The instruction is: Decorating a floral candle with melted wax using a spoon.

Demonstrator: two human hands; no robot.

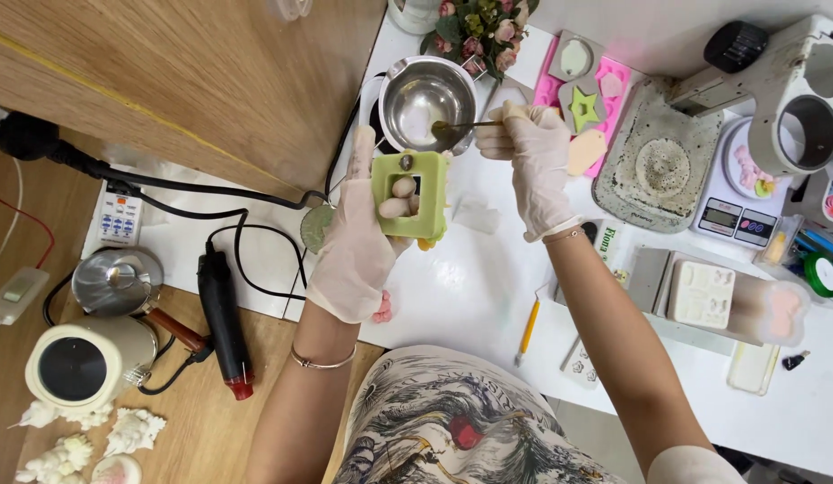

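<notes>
Left hand (358,246) grips the green mould (411,193) above the bench (452,287); right hand (533,152) pinches a spoon (461,125) dipping into the steel pot (425,99). Filling, I judge; a steady carry across comes next.

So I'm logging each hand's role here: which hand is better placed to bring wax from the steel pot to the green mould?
The right hand, probably. It already holds the spoon, whose bowl sits inside the steel pot. The left hand is busy gripping the green mould beside the pot.
</notes>
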